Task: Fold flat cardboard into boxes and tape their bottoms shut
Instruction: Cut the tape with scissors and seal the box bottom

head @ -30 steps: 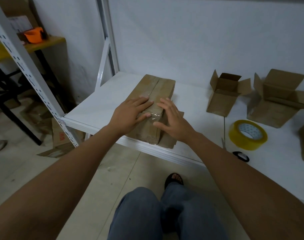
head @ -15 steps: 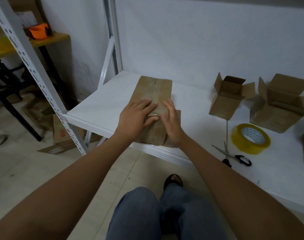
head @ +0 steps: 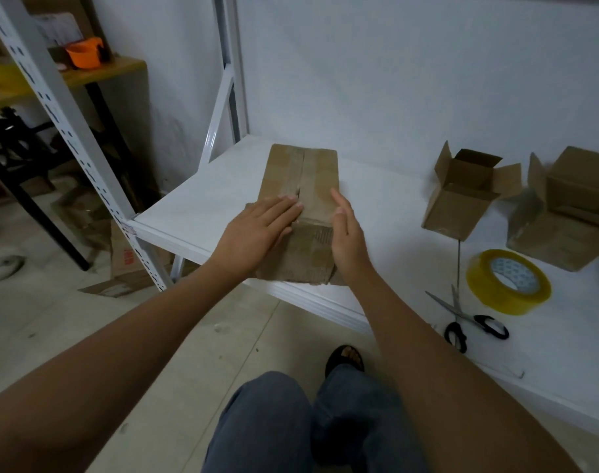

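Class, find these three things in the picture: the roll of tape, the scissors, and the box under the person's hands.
Roll of tape [head: 483,284]: head view, on its yellow outer band.
Scissors [head: 456,310]: head view, where the blades cross.
Box [head: 316,169]: head view, on its top face right of the taped seam.

Left hand hides the box near-left face and tape end, box at 3 o'clock is cut by the frame edge (blurred too), tape roll print is unreadable.
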Demonstrator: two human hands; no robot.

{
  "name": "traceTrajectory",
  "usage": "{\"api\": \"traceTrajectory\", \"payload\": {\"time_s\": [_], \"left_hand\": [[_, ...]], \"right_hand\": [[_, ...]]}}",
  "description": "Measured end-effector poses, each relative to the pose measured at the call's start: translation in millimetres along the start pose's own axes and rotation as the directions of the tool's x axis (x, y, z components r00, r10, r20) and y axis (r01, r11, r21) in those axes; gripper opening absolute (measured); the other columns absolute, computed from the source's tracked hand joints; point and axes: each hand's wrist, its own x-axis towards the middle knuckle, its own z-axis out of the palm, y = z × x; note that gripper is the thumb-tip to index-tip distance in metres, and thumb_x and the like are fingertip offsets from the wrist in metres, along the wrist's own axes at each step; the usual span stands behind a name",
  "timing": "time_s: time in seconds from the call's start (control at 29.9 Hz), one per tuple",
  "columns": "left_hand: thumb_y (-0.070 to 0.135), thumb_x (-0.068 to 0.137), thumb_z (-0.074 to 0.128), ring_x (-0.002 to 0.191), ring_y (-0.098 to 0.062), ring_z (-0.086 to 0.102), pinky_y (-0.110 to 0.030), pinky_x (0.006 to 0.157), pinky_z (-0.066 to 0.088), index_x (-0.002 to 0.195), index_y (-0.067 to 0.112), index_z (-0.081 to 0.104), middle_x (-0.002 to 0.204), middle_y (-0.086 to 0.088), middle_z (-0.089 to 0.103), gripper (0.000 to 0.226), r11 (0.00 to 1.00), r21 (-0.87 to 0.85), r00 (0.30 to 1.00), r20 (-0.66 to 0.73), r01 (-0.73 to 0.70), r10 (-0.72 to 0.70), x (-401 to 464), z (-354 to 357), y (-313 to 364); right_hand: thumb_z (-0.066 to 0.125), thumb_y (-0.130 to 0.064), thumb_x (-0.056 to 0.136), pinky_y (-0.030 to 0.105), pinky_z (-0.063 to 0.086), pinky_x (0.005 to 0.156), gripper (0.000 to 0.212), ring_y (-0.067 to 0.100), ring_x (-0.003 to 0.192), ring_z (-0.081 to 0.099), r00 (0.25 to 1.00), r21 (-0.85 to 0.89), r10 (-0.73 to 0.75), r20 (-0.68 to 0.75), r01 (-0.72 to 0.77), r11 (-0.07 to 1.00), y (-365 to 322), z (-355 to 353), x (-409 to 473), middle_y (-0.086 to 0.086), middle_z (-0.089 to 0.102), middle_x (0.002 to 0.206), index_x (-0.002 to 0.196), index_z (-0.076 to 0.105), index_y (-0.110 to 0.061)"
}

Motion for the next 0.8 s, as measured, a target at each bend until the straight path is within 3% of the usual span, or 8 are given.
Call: {"api": "traceTrajectory", "payload": {"time_s": [0.1, 0.17, 0.27, 0.37, 0.47, 0.54, 0.7, 0.8], "left_hand": [[0.028, 0.098, 0.04, 0.131, -0.029, 0.041, -0.035, 0.109, 0.032, 0.133, 0.008, 0.054, 0.137, -0.014, 0.052, 0.042, 0.989, -0.124, 0.995, -0.044, 0.084, -0.09, -13, 8, -8], [0.027, 0.099, 0.041, 0.141, -0.023, 0.023, -0.029, 0.118, 0.016, 0.139, 0.009, 0.046, 0.147, -0.012, 0.039, 0.045, 0.923, -0.292, 0.957, -0.068, 0.25, -0.281, -16, 19, 10], [0.028, 0.102, 0.034, 0.146, -0.01, 0.005, -0.024, 0.119, 0.006, 0.15, 0.013, 0.021, 0.158, -0.003, 0.013, 0.052, 0.595, -0.606, 0.737, -0.022, 0.527, -0.676, -5, 23, 50], [0.022, 0.104, 0.029, 0.145, -0.004, 0.004, -0.014, 0.116, 0.004, 0.152, 0.014, 0.007, 0.16, 0.0, 0.005, 0.053, 0.374, -0.736, 0.519, -0.036, 0.564, -0.854, 13, 19, 67], [0.029, 0.104, 0.033, 0.141, -0.006, 0.022, -0.022, 0.114, 0.022, 0.152, 0.022, 0.013, 0.157, 0.004, 0.021, 0.053, 0.146, -0.796, 0.379, 0.111, 0.588, -0.919, 16, 14, 72], [0.04, 0.101, 0.038, 0.133, -0.011, 0.038, -0.029, 0.108, 0.032, 0.148, 0.026, 0.027, 0.146, 0.005, 0.041, 0.05, 0.0, -0.773, 0.312, 0.256, 0.635, -0.915, 12, 5, 74], [0.046, 0.098, 0.041, 0.13, -0.018, 0.044, -0.037, 0.109, 0.034, 0.145, 0.026, 0.035, 0.141, 0.002, 0.048, 0.051, -0.045, -0.717, 0.369, 0.41, 0.696, -0.834, 6, -16, 65], [0.044, 0.098, 0.044, 0.128, -0.02, 0.045, -0.04, 0.11, 0.036, 0.143, 0.024, 0.039, 0.14, 0.0, 0.049, 0.049, -0.102, -0.765, 0.415, 0.45, 0.636, -0.79, 8, -22, 68]], "right_hand": [[0.026, -0.033, 0.096, 0.041, 0.033, 0.113, 0.049, 0.016, 0.134, 0.039, 0.999, 0.029, 0.03, -0.014, -0.029, 0.999, -3, 4, 1, 0.005, 0.037, 0.149, 0.143, 0.039, -0.023], [0.026, -0.028, 0.098, 0.041, 0.033, 0.113, 0.047, 0.014, 0.134, 0.038, 0.997, 0.091, 0.069, -0.033, -0.066, 0.994, -4, 8, -1, 0.002, 0.037, 0.149, 0.143, 0.038, -0.026], [0.025, -0.029, 0.098, 0.035, 0.033, 0.112, 0.049, 0.011, 0.132, 0.038, 0.994, 0.127, 0.103, -0.041, -0.097, 0.987, -4, 8, -1, -0.002, 0.035, 0.15, 0.146, 0.031, -0.028], [0.025, -0.031, 0.101, 0.037, 0.034, 0.111, 0.048, 0.011, 0.129, 0.041, 0.984, 0.133, 0.176, -0.033, -0.17, 0.976, -4, 9, -1, -0.004, 0.036, 0.148, 0.149, 0.021, -0.029], [0.029, -0.044, 0.095, 0.043, 0.038, 0.109, 0.052, 0.015, 0.126, 0.046, 0.985, 0.083, 0.169, -0.03, -0.166, 0.983, -5, 7, -3, -0.003, 0.046, 0.139, 0.144, 0.032, -0.026], [0.028, -0.04, 0.1, 0.043, 0.04, 0.107, 0.042, 0.015, 0.121, 0.05, 0.986, 0.093, 0.167, -0.024, -0.164, 0.982, -7, 4, -7, -0.001, 0.051, 0.129, 0.135, 0.04, -0.022], [0.017, -0.065, 0.092, 0.048, 0.031, 0.112, 0.062, 0.022, 0.131, 0.041, 0.947, 0.039, 0.318, -0.049, -0.317, 0.948, -23, 3, -19, 0.002, 0.043, 0.142, 0.142, 0.032, -0.031], [0.011, -0.079, 0.077, 0.049, 0.03, 0.112, 0.082, 0.02, 0.131, 0.042, 0.955, -0.081, 0.27, -0.119, -0.28, 0.956, -52, -10, -28, -0.001, 0.044, 0.142, 0.141, 0.033, -0.035]]}}
